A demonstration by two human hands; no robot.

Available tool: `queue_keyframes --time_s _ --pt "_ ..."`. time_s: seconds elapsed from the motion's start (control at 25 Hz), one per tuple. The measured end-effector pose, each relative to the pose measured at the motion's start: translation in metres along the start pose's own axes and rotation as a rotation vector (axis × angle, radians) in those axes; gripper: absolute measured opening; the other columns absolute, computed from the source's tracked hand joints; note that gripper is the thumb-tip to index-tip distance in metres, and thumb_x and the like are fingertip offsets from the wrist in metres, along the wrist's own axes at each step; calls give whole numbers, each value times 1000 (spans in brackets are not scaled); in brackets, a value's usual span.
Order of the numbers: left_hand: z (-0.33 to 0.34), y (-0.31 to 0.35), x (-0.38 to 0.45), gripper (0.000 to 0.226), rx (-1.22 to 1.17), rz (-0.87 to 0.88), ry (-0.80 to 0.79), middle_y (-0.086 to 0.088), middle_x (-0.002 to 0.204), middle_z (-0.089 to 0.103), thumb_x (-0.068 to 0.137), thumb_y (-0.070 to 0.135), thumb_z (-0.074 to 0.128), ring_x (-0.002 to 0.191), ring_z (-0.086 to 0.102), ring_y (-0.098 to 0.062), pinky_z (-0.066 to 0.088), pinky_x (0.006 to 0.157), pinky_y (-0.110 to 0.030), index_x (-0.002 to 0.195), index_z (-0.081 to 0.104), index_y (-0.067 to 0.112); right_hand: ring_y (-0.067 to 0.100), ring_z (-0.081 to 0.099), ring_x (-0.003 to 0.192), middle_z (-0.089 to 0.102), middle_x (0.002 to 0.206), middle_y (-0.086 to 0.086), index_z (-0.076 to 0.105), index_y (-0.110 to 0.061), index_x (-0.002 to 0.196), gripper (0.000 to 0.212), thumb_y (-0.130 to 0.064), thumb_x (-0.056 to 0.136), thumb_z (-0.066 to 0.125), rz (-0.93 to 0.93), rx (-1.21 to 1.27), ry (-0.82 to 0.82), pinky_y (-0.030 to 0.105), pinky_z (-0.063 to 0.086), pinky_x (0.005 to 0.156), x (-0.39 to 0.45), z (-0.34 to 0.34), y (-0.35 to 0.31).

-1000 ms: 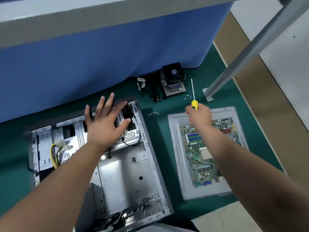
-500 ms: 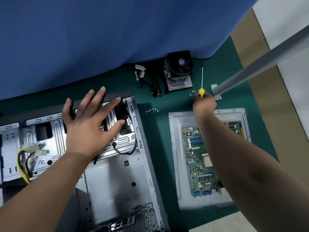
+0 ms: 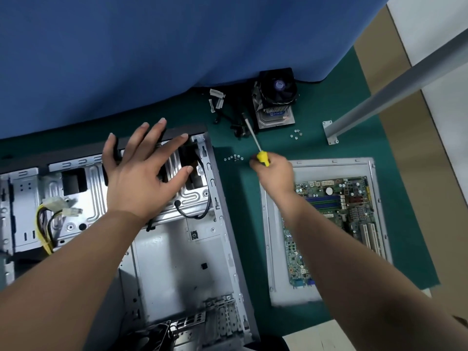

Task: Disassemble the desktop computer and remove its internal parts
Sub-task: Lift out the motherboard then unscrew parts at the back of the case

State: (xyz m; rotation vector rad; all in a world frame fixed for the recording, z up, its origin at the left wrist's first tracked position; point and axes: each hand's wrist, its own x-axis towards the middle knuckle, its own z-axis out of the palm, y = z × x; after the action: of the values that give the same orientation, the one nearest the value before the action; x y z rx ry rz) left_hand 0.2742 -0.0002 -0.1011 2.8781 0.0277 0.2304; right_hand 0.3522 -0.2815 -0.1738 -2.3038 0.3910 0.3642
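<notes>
The open grey computer case [image 3: 174,264] lies on the green mat, its main bay bare metal. My left hand [image 3: 144,173] hovers with spread straight fingers over the drive cage [image 3: 86,188] at the case's far end. My right hand [image 3: 272,173] grips the yellow handle of a screwdriver [image 3: 255,141], whose shaft points away to the upper left. The removed motherboard [image 3: 336,219] lies on the grey side panel [image 3: 326,164] to the right. A CPU cooler with fan [image 3: 277,97] stands at the back. Yellow and black power cables [image 3: 45,224] hang at the cage's left.
Small screws lie in two clusters on the green mat: screws [image 3: 234,158] beside the case and screws [image 3: 295,134] near the cooler. Loose black cables [image 3: 222,110] lie left of the cooler. A grey metal leg [image 3: 395,89] with a bolted foot slants at right. A blue cloth [image 3: 152,59] hangs behind.
My right hand with the screwdriver has pulled back from near the metal leg toward the case, and the shaft now tilts left. My left hand stays spread over the drive cage.
</notes>
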Motion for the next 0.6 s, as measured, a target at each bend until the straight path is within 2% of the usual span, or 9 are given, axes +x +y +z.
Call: queue_keyframes --time_s 0.08,0.2,0.36,0.52,0.6 --pt "0 -1 0 56 2 2 1 18 167 25 96 71 43 156 20 -8 5 124 -56 148 43 51 31 63 90 69 97 11 79 -20 98 17 -32 87 75 -34 -29 4 38 51 77 -4 10 -7" --pt "2 -1 0 55 8 2 6 18 166 26 96 71 42 155 20 -8 4 124 -55 148 43 51 35 62 97 67 106 11 79 -22 105 21 -33 88 74 -32 -83 37 40 52 80 -5 20 -11" --pt "2 -1 0 54 4 0 13 18 166 28 97 69 43 155 21 -9 5 124 -56 147 45 51 35 62 95 67 105 10 74 -21 103 20 -36 91 68 27 -134 48 35 48 72 -3 27 -17" --pt "1 0 0 54 -3 -2 11 18 165 29 97 68 45 155 22 -9 7 124 -57 147 46 50 35 64 94 68 107 11 70 -21 106 21 -34 91 62 108 -179 43 34 50 73 1 32 -26" --pt "1 1 0 53 -4 -2 12 17 165 30 97 68 45 155 22 -9 8 124 -58 147 47 50 36 64 95 68 109 11 70 -21 108 21 -31 92 60 113 -177 46 33 46 71 1 33 -28"
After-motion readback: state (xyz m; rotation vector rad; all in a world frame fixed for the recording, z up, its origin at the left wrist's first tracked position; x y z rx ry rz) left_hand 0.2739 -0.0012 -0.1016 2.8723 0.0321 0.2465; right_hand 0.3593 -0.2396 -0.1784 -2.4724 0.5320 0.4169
